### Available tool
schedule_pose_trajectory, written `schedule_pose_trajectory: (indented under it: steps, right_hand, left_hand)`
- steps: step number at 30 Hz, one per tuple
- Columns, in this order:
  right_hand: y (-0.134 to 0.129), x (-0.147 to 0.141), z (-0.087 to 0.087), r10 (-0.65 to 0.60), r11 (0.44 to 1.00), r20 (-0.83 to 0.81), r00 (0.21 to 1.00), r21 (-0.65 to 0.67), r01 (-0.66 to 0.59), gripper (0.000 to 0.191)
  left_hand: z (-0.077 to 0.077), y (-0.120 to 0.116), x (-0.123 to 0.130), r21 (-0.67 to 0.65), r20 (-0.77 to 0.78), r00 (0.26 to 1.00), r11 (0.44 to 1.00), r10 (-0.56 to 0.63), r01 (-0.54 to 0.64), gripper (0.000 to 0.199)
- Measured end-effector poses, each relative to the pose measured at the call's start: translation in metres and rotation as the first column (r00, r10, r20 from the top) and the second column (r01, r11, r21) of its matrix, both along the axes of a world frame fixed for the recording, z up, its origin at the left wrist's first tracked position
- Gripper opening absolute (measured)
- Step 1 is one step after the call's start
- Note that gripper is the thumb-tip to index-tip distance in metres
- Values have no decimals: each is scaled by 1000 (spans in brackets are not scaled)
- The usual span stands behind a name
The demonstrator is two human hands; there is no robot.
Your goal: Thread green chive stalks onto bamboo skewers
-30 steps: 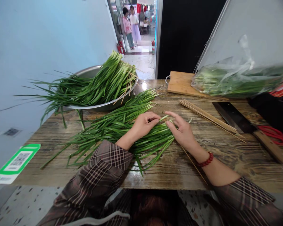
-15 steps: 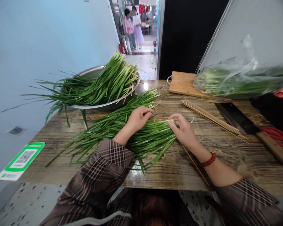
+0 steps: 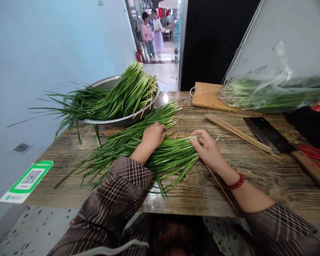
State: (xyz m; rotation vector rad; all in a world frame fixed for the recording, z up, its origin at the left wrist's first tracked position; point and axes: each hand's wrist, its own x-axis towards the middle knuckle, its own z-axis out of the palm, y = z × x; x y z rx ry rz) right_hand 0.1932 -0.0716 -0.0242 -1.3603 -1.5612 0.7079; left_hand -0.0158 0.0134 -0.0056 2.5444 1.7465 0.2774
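Lowered onto the chives mid-frame, the left hand has fingers curled together; I see the right hand pinching pale ends above the wet wooden table, doorway top centre.

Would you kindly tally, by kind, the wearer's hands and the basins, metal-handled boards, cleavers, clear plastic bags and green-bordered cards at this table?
Hands: 2 (left hand, right hand)
Metal basin: 1
Metal-handled board: 1
Cleaver: 1
Clear plastic bag: 1
Green-bordered card: 1
Total: 7
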Motion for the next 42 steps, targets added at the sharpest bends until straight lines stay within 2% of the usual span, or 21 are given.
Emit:
schedule_pose_trajectory:
  steps: [5, 8, 10, 12, 16, 20, 26, 32, 39, 42]
  right_hand:
    - [0, 0, -1, 1, 1000, 8, 1000, 12, -2, 20]
    - [0, 1, -1, -2, 1000, 18, 1000, 12, 2, 20]
    - [0, 1, 0, 1, 1000, 14, 1000, 13, -1, 20]
    - [0, 1, 1, 0, 1000, 3, 1000, 14, 0, 21]
    - [0, 1, 1, 0, 1000, -12, 1000, 24, 0, 27]
    - [1, 3, 1, 37, 999, 14, 999, 38, -38, 28]
    - [1, 4, 3, 65, 995, 24, 998, 72, -66, 24]
    - [0, 3, 4, 80, 993, 2, 997, 90, -80, 23]
    - [0, 3, 5, 92, 993, 0, 996, 76, -91, 23]
    - [0, 2, 6, 97, 992, -5, 995, 81, -97, 23]
  left_hand:
    - [-1, -1, 0, 18, 20, 999, 1000, -25, 25, 13]
    - [-2, -1, -2, 72, 58, 992, 991, -114, 110, 14]
    - [-3, 0, -2, 119, 143, 973, 979, -179, 163, 12]
    - [-4, 1, -1, 131, 299, 931, 976, -207, 175, 11]
    - [-5, 1, 6, 29, 607, 780, 985, -154, 172, 7]
    - [0, -7, 13, -40, 736, 663, 969, -137, 244, 19]
    - [10, -20, 21, -51, 745, 646, 951, -168, 306, 19]
    - [12, -24, 25, 24, 721, 652, 949, -233, 313, 12]
    - [13, -27, 30, -82, 747, 658, 967, -99, 240, 13]
    - [13, -29, 32, -58, 738, 664, 969, -121, 241, 13]
